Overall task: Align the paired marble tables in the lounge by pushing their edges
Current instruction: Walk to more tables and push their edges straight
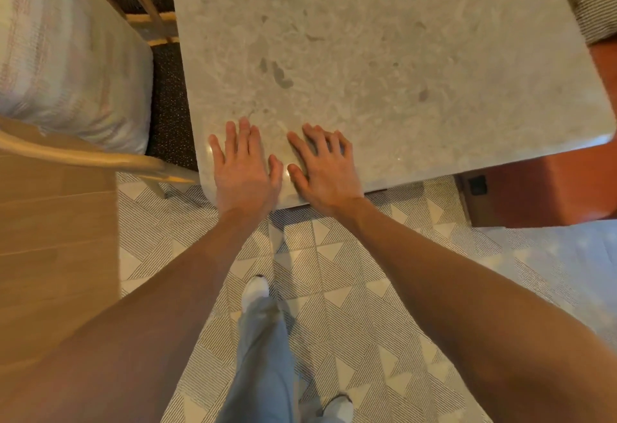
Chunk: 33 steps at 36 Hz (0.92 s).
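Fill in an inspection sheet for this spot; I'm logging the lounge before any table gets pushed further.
Surface: marble table, pale mottled top with rounded corners, a few dark flecks; only one table shows.
Job's things: the marble table alone; its pair is not in view.
Clutter: nothing seen on the top.
Grips: left hand and right hand lie palm down, side by side, at the near edge by the left corner, fingers spread.
Cables: nothing seen.
Surroundings: cushioned wooden chair to the left, patterned rug underfoot, orange seat to the right.
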Each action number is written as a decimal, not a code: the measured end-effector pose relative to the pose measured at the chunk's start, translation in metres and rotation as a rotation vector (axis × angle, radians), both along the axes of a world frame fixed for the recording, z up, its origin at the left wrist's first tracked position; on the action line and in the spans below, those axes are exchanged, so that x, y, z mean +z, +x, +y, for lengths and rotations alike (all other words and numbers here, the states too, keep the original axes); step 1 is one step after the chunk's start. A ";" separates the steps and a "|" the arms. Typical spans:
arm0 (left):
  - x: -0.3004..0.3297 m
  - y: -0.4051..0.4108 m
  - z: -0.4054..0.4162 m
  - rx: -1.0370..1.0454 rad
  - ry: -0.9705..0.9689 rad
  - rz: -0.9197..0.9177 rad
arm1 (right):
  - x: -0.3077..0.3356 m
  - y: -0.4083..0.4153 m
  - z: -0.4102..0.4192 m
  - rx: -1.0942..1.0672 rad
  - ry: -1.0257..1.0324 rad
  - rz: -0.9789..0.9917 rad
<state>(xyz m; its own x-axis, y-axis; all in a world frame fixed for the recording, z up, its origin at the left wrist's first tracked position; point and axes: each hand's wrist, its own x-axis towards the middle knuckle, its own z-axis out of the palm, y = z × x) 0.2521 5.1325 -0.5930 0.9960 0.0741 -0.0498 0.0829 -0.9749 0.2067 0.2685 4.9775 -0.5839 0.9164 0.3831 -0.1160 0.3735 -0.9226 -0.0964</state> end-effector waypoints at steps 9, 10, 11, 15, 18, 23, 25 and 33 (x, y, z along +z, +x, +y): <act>0.075 0.026 -0.024 0.077 -0.293 0.120 | 0.103 0.006 -0.066 -0.102 0.088 0.125; 0.082 0.024 -0.031 0.052 -0.292 0.119 | 0.115 0.004 -0.082 -0.126 0.096 0.121; 0.089 0.023 -0.040 0.029 -0.288 0.125 | 0.128 0.003 -0.100 -0.152 0.103 0.106; 0.110 0.029 -0.083 -0.059 -0.323 0.139 | 0.171 -0.004 -0.166 -0.289 0.145 0.059; 0.127 0.034 -0.126 -0.138 -0.333 0.149 | 0.195 -0.013 -0.210 -0.372 0.190 0.035; 0.166 0.040 -0.229 -0.248 -0.398 0.095 | 0.228 -0.030 -0.301 -0.435 0.227 -0.006; 0.180 0.040 -0.265 -0.240 -0.433 0.055 | 0.234 -0.031 -0.334 -0.423 0.234 -0.014; 0.192 0.026 -0.350 -0.206 -0.440 0.010 | 0.232 -0.023 -0.421 -0.400 0.244 0.000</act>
<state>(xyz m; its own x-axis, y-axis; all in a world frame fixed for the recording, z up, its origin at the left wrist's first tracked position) 0.2777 4.7828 -0.4007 0.9871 -0.1544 -0.0417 -0.0983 -0.7913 0.6035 0.2451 4.5562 -0.3519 0.9977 0.0162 -0.0665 -0.0066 -0.9443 -0.3290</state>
